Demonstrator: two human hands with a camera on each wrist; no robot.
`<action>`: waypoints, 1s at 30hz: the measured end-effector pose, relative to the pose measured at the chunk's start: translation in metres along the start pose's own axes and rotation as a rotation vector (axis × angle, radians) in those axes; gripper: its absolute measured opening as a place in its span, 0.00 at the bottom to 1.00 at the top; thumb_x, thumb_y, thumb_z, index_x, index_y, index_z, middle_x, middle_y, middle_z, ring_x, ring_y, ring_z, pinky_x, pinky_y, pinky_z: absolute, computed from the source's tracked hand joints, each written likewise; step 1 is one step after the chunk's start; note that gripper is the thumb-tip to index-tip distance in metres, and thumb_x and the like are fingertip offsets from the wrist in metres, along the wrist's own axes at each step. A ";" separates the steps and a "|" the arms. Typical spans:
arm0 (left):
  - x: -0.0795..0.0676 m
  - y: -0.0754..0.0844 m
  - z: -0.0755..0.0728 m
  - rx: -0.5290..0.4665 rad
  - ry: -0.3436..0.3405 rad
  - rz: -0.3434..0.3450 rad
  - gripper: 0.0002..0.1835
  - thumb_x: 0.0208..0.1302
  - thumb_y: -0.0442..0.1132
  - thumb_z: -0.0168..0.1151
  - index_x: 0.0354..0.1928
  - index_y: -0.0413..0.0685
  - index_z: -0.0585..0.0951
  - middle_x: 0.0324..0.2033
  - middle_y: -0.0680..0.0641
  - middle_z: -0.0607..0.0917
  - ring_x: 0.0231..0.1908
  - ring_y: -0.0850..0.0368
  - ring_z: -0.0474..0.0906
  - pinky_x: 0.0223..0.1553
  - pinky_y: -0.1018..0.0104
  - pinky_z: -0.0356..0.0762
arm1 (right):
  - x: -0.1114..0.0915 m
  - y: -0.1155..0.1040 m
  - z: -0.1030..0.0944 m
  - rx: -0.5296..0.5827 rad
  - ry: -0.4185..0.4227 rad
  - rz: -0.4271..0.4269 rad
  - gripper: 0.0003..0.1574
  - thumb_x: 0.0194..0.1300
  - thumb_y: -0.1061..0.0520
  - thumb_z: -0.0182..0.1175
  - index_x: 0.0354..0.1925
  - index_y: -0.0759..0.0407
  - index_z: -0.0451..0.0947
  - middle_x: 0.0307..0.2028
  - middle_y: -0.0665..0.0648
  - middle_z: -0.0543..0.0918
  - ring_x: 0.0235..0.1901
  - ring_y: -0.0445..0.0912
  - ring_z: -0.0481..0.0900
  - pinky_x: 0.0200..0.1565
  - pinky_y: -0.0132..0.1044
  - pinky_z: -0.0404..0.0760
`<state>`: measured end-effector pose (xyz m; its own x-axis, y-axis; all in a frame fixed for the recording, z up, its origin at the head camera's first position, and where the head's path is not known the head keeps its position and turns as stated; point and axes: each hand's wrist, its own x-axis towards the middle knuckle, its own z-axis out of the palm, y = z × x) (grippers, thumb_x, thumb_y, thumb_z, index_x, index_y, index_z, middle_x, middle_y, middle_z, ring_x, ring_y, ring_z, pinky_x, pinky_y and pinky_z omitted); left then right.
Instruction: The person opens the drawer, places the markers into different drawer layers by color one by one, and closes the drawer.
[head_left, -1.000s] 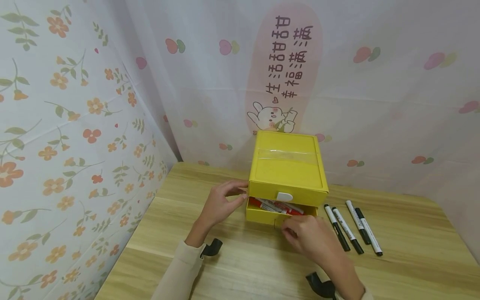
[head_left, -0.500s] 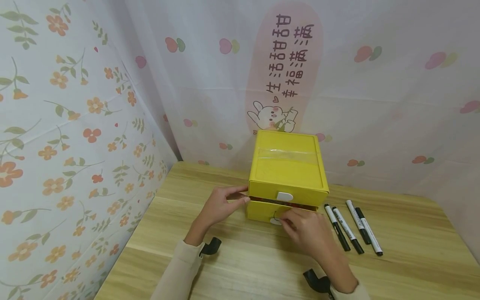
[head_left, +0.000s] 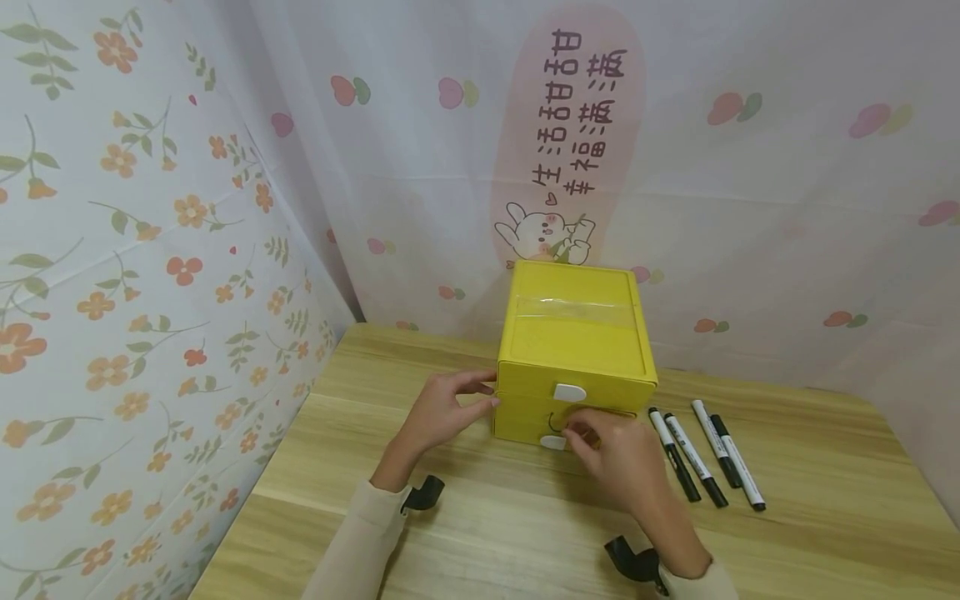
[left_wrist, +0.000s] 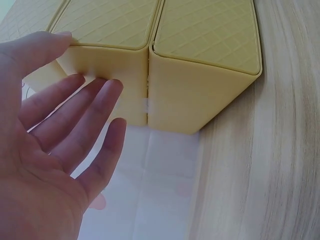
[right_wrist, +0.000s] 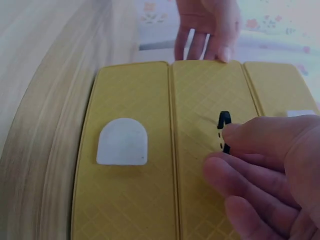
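Observation:
A yellow drawer box (head_left: 573, 342) with a strip of clear tape across its top stands on the wooden table. Its middle drawer front (right_wrist: 210, 100) sits nearly flush, with a thin gap at its right end in the head view. My right hand (head_left: 622, 458) pinches the black loop pull (right_wrist: 224, 122) on that front between thumb and finger. Against the box's left side, my left hand (head_left: 442, 412) rests with fingers loosely extended; its thumb touches the front edge. White tabs mark the drawer above (head_left: 570, 392) and the one below (right_wrist: 122, 142). The drawer's contents are hidden.
Several black-and-white markers (head_left: 708, 450) lie on the table (head_left: 465, 542) to the right of the box. A patterned curtain (head_left: 420, 208) hangs close behind it, and a floral one (head_left: 150, 275) borders the left side.
The middle drawer, earlier pulled out with red and white pens showing inside, has slid back into the box under my right hand. My left hand has stayed at the box's side.

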<state>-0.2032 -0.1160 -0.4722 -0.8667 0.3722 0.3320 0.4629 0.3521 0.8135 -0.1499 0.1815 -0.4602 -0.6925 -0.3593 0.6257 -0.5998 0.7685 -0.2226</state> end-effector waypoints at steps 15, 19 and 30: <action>0.004 0.005 0.003 0.035 0.004 0.010 0.21 0.75 0.40 0.72 0.65 0.39 0.87 0.56 0.42 0.92 0.52 0.46 0.92 0.53 0.36 0.88 | -0.011 0.001 -0.006 0.243 -0.144 0.337 0.06 0.62 0.65 0.79 0.34 0.55 0.93 0.28 0.43 0.89 0.27 0.38 0.86 0.31 0.36 0.86; 0.004 0.006 0.004 0.031 0.006 0.015 0.21 0.75 0.39 0.72 0.65 0.39 0.87 0.56 0.42 0.92 0.52 0.45 0.92 0.55 0.33 0.86 | -0.022 0.004 0.007 0.240 -0.150 0.396 0.06 0.62 0.66 0.78 0.35 0.55 0.94 0.28 0.43 0.90 0.27 0.38 0.86 0.31 0.34 0.85; -0.003 0.003 0.005 -0.013 -0.009 -0.060 0.23 0.75 0.40 0.72 0.67 0.38 0.86 0.60 0.41 0.90 0.52 0.48 0.92 0.58 0.47 0.88 | -0.032 0.003 0.033 0.139 -0.068 0.365 0.07 0.57 0.64 0.82 0.36 0.57 0.95 0.27 0.50 0.91 0.23 0.37 0.83 0.26 0.36 0.83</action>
<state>-0.1984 -0.1121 -0.4728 -0.8911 0.3582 0.2787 0.4080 0.3631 0.8377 -0.1428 0.1780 -0.5054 -0.8925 -0.1138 0.4366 -0.3547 0.7749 -0.5232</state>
